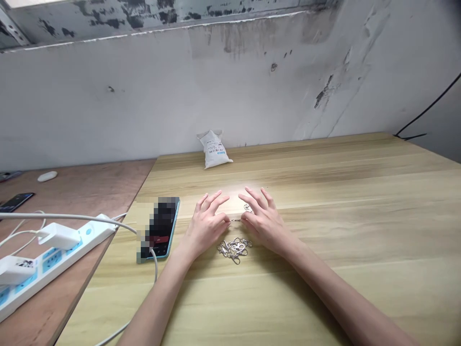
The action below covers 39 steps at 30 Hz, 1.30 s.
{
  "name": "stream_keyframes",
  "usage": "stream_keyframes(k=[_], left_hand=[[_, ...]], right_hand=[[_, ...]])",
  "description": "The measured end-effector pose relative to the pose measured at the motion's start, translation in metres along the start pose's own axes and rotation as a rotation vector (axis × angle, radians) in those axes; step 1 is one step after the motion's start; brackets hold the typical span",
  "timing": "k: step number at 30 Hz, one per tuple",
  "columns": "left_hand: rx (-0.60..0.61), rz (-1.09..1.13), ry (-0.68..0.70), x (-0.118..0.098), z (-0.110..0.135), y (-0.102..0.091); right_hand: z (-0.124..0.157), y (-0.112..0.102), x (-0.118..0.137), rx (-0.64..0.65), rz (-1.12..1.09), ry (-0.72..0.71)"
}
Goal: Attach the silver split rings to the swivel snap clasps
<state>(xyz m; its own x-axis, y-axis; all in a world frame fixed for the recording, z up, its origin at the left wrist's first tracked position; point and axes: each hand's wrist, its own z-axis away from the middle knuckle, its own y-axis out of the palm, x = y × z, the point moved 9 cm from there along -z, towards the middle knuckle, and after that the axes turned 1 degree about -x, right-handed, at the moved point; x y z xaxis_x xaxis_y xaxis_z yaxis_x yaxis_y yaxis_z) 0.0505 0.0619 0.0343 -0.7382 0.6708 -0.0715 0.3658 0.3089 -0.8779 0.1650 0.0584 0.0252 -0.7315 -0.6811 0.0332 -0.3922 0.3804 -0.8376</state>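
Observation:
Between the fingertips of my two hands stretches a thin silver metal clasp (236, 220), held just above the table. My left hand (208, 223) pinches its left end between thumb and index finger, the other fingers raised and spread. At the right end, my right hand (265, 222) pinches in the same way, and its fingers cover part of the piece. Just in front of my hands lies a loose pile of silver lobster clasps (235, 249). Behind my right fingers a few small metal pieces (248, 207) show, partly hidden.
A phone (162, 228) with a cable plugged in lies left of my left hand on the wooden table (360, 216). Farther left is a white power strip (61, 257) with chargers. A white plastic packet (215, 149) stands near the wall (151, 96).

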Motion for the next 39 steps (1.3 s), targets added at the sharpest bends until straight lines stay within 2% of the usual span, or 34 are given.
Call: stream_keyframes(k=[17, 39], left_hand=[[-0.049, -0.009, -0.013, -0.003, -0.001, 0.004], [-0.032, 0.037, -0.026, 0.002, -0.001, -0.005]], right_hand=[[0.000, 0.002, 0.011, 0.003, 0.036, -0.046], [0.000, 0.002, -0.001, 0.037, 0.001, -0.005]])
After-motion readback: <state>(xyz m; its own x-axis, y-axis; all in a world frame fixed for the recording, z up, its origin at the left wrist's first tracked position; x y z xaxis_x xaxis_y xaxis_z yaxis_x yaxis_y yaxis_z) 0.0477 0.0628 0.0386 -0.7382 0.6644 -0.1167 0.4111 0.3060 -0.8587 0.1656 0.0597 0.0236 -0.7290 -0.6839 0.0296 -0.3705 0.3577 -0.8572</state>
